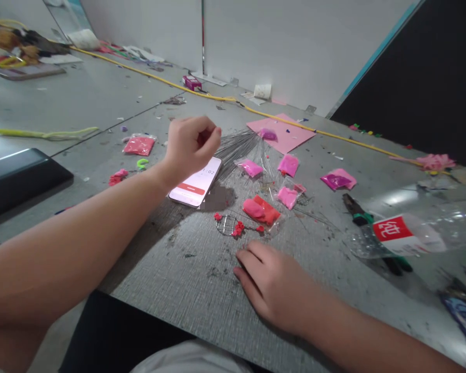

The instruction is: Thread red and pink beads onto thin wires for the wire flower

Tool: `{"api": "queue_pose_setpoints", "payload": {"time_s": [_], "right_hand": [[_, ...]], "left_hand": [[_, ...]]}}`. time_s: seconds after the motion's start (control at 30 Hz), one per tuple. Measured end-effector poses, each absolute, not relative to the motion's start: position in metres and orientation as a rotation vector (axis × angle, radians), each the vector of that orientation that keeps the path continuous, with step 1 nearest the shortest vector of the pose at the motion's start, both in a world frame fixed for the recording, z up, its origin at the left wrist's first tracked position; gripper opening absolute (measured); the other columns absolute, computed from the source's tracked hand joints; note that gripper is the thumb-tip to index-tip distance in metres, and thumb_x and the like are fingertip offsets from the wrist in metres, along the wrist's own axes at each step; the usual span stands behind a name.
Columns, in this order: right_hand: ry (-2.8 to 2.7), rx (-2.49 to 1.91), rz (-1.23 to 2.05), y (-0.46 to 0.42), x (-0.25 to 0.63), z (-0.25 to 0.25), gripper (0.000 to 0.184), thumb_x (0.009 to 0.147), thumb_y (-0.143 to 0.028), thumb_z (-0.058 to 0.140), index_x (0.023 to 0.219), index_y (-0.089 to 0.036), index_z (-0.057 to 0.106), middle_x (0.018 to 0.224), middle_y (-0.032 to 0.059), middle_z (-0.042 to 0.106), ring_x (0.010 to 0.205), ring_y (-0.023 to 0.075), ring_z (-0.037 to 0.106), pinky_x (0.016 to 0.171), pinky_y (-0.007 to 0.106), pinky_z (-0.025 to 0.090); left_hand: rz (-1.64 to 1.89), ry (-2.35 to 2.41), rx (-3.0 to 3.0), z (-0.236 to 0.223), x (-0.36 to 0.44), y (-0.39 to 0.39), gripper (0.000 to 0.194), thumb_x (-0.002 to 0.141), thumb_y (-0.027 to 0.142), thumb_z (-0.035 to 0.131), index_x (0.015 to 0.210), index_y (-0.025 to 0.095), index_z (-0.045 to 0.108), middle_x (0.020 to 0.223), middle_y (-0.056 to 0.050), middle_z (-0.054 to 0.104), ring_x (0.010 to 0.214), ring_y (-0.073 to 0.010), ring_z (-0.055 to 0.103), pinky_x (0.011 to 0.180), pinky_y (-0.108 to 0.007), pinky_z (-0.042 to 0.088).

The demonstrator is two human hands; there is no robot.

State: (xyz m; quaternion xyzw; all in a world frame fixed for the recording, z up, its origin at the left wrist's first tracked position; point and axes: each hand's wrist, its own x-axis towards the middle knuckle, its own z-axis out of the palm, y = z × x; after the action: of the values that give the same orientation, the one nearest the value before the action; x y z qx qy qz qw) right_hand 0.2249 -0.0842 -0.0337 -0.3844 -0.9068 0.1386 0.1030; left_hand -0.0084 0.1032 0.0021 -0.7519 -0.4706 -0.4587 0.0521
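Note:
My left hand (190, 142) hovers above a white phone (196, 184) that lies on the grey table (186, 290); its fingers are curled into a loose fist with nothing visible in them. My right hand (270, 282) rests flat on the table, fingers stretched out, empty. Just beyond its fingertips lies a bent wire piece with red beads (233, 225). A red and pink bead bag (261, 210) sits behind that.
Several small bags of pink beads (288, 166) and a bundle of thin wires (236, 145) lie further back. A pink paper sheet (281, 132), pliers (357, 212), a clear plastic bag with a red label (396, 230), a yellow cable (202, 93) and a dark tray (19, 176) surround them.

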Motion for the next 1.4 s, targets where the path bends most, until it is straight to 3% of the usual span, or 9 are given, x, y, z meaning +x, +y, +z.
{"api": "queue_pose_setpoints", "payload": {"time_s": [0.33,0.53,0.63,0.73,0.8,0.87,1.1,1.27,1.4], "right_hand": [[-2.672,-1.066,0.149,-0.08,0.229,-0.045,0.027,0.101,-0.011,0.05,0.078,-0.017,0.062,0.081,0.0068,0.06,0.074,0.0204,0.051,0.063,0.035,0.038],[-2.578,-1.05,0.236,-0.083,0.224,-0.041,0.024,0.102,-0.013,0.05,0.089,-0.015,0.069,0.082,0.0081,0.064,0.078,0.0206,0.057,0.069,0.034,0.047],[-2.554,-1.025,0.252,-0.082,0.223,-0.043,0.026,0.103,-0.013,0.048,0.089,-0.016,0.07,0.081,0.0072,0.064,0.077,0.019,0.058,0.069,0.032,0.047],[-2.54,-1.011,0.209,-0.081,0.222,-0.046,0.027,0.104,-0.015,0.049,0.086,-0.015,0.069,0.078,0.006,0.064,0.073,0.0179,0.056,0.066,0.032,0.045],[-2.545,-0.983,0.195,-0.08,0.221,-0.047,0.027,0.104,-0.015,0.049,0.086,-0.014,0.069,0.078,0.0059,0.064,0.073,0.0179,0.056,0.067,0.032,0.045],[-2.544,-0.982,0.227,-0.08,0.22,-0.048,0.026,0.103,-0.015,0.049,0.087,-0.014,0.069,0.08,0.0064,0.065,0.076,0.0184,0.058,0.069,0.032,0.047],[-2.431,-1.069,0.373,-0.083,0.219,-0.05,0.023,0.103,-0.018,0.051,0.089,-0.014,0.069,0.085,0.0082,0.064,0.079,0.0196,0.058,0.071,0.034,0.049],[-2.431,-1.039,0.385,-0.082,0.22,-0.05,0.021,0.101,-0.017,0.052,0.091,-0.015,0.07,0.086,0.0082,0.065,0.08,0.0202,0.059,0.072,0.036,0.05],[-2.478,-1.0,0.382,-0.081,0.219,-0.048,0.022,0.101,-0.015,0.052,0.09,-0.014,0.071,0.084,0.0079,0.065,0.079,0.0202,0.058,0.071,0.035,0.049]], "left_hand": [[-1.108,-1.324,-2.56,-0.006,-0.017,0.125,0.029,0.091,0.037,0.051,0.066,0.021,0.057,0.06,-0.001,0.057,0.057,-0.0139,0.049,0.06,-0.033,0.038],[-0.948,-1.707,-2.311,0.004,-0.044,0.148,0.03,0.096,0.038,0.048,0.076,0.022,0.064,0.071,-0.003,0.067,0.064,-0.0145,0.051,0.065,-0.036,0.037],[-0.694,-1.861,-2.349,0.007,-0.052,0.148,0.032,0.088,0.05,0.06,0.081,0.021,0.071,0.067,-0.005,0.067,0.064,-0.0195,0.055,0.065,-0.036,0.038],[-0.226,-2.137,-2.403,0.01,-0.05,0.134,0.078,0.068,0.077,0.07,0.121,0.019,0.072,0.072,-0.01,0.071,0.071,-0.0309,0.065,0.068,-0.04,0.045],[0.022,-2.211,-2.427,0.012,-0.043,0.119,0.111,0.062,0.087,0.068,0.148,0.017,0.055,0.076,-0.013,0.074,0.073,-0.0346,0.067,0.068,-0.043,0.048],[0.093,-2.19,-2.453,0.014,-0.033,0.103,0.126,0.059,0.093,0.065,0.155,0.015,0.045,0.074,-0.013,0.073,0.069,-0.0353,0.066,0.066,-0.045,0.049],[0.041,-2.194,-2.385,0.009,-0.019,0.091,0.109,0.064,0.074,0.074,0.147,0.007,0.049,0.074,-0.017,0.073,0.071,-0.0391,0.07,0.064,-0.044,0.051],[-0.21,-1.993,-2.325,-0.005,-0.026,0.101,0.087,0.069,0.073,0.073,0.132,0.015,0.057,0.077,-0.014,0.071,0.077,-0.0335,0.068,0.066,-0.038,0.051],[-0.208,-2.018,-2.245,-0.002,-0.008,0.087,0.072,0.08,0.064,0.066,0.127,0.009,0.057,0.108,-0.03,0.067,0.102,-0.047,0.065,0.075,-0.049,0.053]]}}
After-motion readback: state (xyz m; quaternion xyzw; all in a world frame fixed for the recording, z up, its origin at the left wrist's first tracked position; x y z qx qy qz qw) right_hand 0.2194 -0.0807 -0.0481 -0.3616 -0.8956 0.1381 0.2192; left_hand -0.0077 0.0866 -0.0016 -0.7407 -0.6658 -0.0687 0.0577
